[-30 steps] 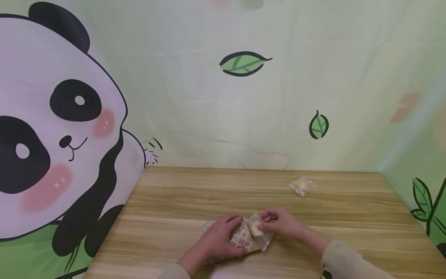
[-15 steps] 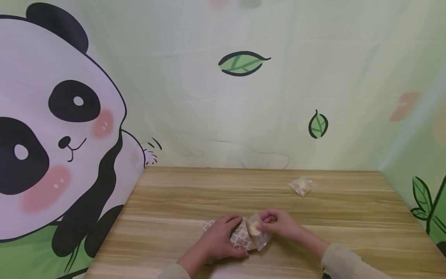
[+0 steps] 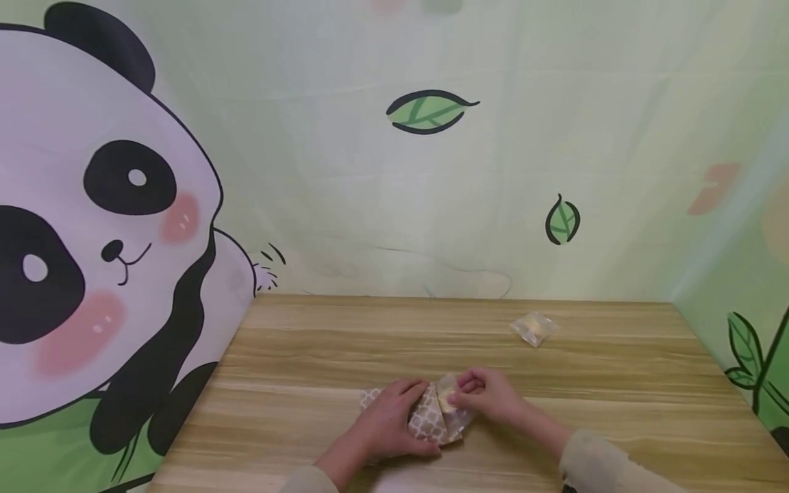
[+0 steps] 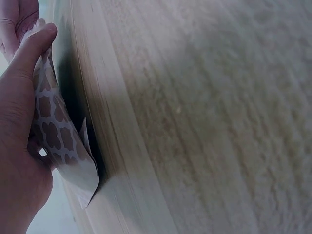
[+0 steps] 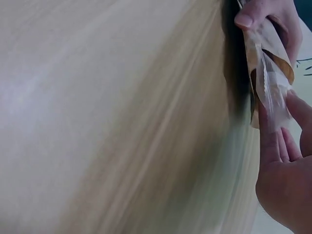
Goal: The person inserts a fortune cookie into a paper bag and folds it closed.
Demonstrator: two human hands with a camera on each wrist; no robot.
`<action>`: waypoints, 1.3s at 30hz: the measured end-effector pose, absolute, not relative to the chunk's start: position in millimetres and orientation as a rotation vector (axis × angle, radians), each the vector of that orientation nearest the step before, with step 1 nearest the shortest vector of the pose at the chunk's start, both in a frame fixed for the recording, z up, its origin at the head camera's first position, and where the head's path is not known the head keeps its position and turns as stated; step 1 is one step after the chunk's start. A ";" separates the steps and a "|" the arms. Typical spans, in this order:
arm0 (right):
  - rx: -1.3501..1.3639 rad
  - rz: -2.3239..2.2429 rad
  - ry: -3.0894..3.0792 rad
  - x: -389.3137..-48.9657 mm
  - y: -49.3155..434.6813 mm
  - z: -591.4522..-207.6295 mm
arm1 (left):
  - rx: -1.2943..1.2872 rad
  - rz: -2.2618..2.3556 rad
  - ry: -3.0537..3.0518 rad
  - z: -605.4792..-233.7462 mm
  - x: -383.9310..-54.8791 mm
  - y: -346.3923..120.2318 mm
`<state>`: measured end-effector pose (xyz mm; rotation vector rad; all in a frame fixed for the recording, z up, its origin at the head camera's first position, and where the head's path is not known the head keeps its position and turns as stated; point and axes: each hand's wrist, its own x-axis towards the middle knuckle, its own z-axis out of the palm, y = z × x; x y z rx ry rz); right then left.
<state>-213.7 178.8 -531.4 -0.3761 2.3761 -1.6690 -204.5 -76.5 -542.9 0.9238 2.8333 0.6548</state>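
A brown paper bag (image 3: 428, 419) with a white lattice print lies on its side on the table, its mouth facing right. My left hand (image 3: 390, 419) grips it, thumb on the near edge and fingers over the far side. Between thumb and fingers, my right hand (image 3: 492, 397) pinches a small clear packet (image 5: 278, 100) with a pale yellow piece inside. In the right wrist view the packet's front part is inside the bag's mouth (image 5: 287, 70). The left wrist view shows the bag's folded bottom (image 4: 83, 180) near the wood.
Another clear packet (image 3: 534, 329) with a pale yellow piece lies toward the back right of the wooden table (image 3: 296, 356). Behind the table hangs a cloth backdrop (image 3: 345, 178) printed with a panda and leaves.
My right hand has moved slightly left, taking the packet deeper into the bag's mouth. My left hand keeps its grip on the bag in the same place.
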 end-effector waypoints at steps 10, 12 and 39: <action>-0.400 -1.640 2.510 -212.1 172.4 -532.2 | 0.916 0.666 2.841 -543.6 -204.0 -77.7; -0.389 -1.658 2.521 -211.2 169.8 -533.0 | 0.918 0.671 2.849 -543.6 -204.1 -77.9; -0.403 -1.884 2.289 -193.7 161.6 -541.8 | 0.975 0.674 2.891 -547.1 -205.0 -72.8</action>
